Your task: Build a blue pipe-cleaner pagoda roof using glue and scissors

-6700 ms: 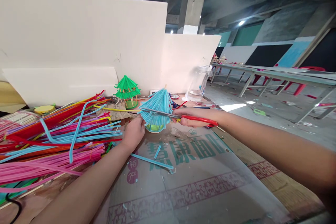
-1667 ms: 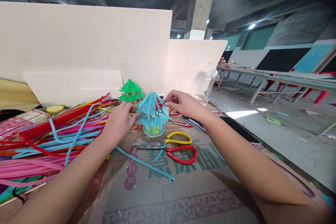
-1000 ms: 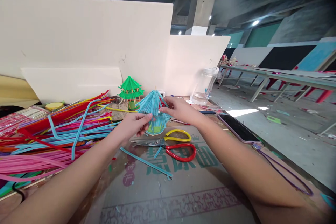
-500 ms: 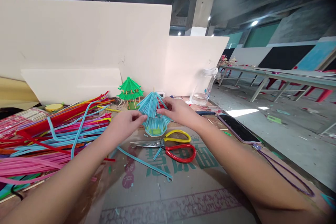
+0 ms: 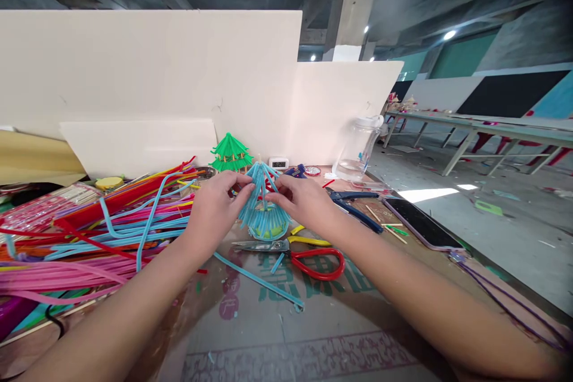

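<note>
Left hand [image 5: 219, 200] and right hand [image 5: 303, 200] both pinching upper roof [image 5: 259, 176] of blue model [image 5: 263, 212] standing upright just behind scissors [image 5: 281, 245]; lower tier [image 5: 278, 216] looking complete, upper roof looking unfinished, red strips [image 5: 271, 181] peeking through its gap

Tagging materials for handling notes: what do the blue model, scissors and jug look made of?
Blue model: likely pipe cleaners; matte, fuzzy-looking strands.
Scissors: blades shiny grey, so probably metal; red and yellow handles smooth, glossy, perhaps plastic-coated.
Jug: see-through, shiny; glass or plastic, can't tell.
</note>
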Demonstrator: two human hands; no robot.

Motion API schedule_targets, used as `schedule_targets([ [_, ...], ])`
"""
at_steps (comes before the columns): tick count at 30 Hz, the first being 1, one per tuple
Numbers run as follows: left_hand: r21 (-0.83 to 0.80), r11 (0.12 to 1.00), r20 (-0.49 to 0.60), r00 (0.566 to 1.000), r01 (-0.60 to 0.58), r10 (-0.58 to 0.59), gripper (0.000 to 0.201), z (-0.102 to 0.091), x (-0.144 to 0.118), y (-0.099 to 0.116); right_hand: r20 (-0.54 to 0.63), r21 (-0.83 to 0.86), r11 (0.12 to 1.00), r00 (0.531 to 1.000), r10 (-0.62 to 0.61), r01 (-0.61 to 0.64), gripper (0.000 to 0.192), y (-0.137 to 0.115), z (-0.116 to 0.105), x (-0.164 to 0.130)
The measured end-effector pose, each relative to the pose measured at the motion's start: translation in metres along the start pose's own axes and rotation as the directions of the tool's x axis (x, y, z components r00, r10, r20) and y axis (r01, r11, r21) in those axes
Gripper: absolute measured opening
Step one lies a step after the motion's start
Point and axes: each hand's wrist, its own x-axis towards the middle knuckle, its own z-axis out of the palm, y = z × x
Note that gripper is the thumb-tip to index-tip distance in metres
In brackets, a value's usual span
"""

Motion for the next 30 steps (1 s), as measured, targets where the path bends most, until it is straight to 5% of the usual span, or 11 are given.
schedule_targets([
  [10, 0.016, 0.999, -0.049, 0.998, 0.045, -0.045, 0.023, -0.007, 0.003, 0.001, -0.034, -0.013, 0.999, 0.998, -0.046, 0.046, 0.031, -0.002, 0.003, -0.001],
  [18, 0.075, 0.981, -0.115, 0.975, -0.180, 0.188, 0.020, -0.003, 0.001, -0.001, -0.030, -0.033, 0.996, 0.996, -0.079, 0.078, 0.029, -0.005, 0.003, -0.002],
  [24, 0.103, 0.972, -0.112, 0.969, -0.211, 0.222, 0.019, -0.003, 0.000, 0.001, -0.044, -0.026, 0.995, 0.994, -0.098, 0.097, 0.029, -0.005, 0.005, -0.003],
  [27, 0.026, 0.991, -0.076, 0.988, -0.130, 0.132, 0.023, -0.005, 0.002, 0.000, -0.042, 0.068, 0.996, 0.998, -0.056, 0.059, 0.027, 0.005, 0.007, 0.000],
  [30, -0.163, 0.984, 0.019, 0.997, 0.072, -0.070, 0.030, -0.008, 0.006, -0.004, -0.019, 0.225, 0.974, 1.000, -0.010, 0.015, 0.022, 0.021, 0.011, 0.007],
])
